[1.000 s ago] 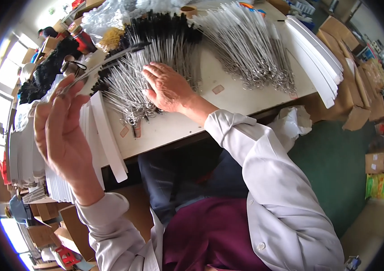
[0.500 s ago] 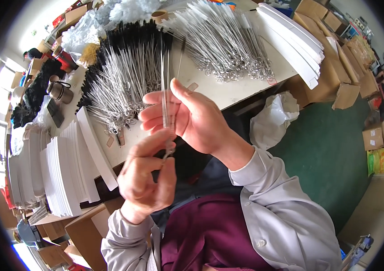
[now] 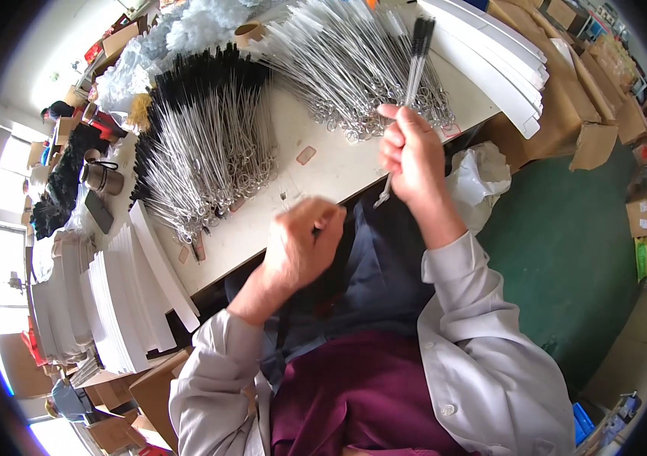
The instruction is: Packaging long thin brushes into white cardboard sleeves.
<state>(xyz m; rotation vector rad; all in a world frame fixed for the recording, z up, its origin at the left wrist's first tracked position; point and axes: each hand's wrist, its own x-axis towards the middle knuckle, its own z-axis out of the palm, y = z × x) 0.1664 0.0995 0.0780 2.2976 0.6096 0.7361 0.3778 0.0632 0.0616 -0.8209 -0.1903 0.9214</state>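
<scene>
My right hand (image 3: pixel 413 156) is closed around a few thin wire-handled brushes (image 3: pixel 420 52) with black bristle tips. Their tips point up and away, and a wire loop end hangs below my fist. My left hand (image 3: pixel 304 242) is curled in front of the table edge, thumb against the fingers; whatever it may hold is hidden. A small bit of wire shows just beyond its knuckles. On the table (image 3: pixel 259 205), a large pile of black-bristled brushes (image 3: pixel 213 129) lies left of centre. Beyond my right hand lies a pile of white-bristled brushes (image 3: pixel 354 68), loop ends toward me.
White curved strips are stacked at the left (image 3: pixel 114 304) and far right (image 3: pixel 491 68). A metal flask (image 3: pixel 101 178) stands on the left. Cardboard boxes (image 3: pixel 551 99) and a white plastic bag (image 3: pixel 479 182) are beyond the table's right end. Translucent plastic bags (image 3: pixel 179 42) lie at the back.
My hands were together over the table, with thin wire brushes between them. They have moved apart: the right carries black-tipped brushes to the right, while the left has shifted right and curled.
</scene>
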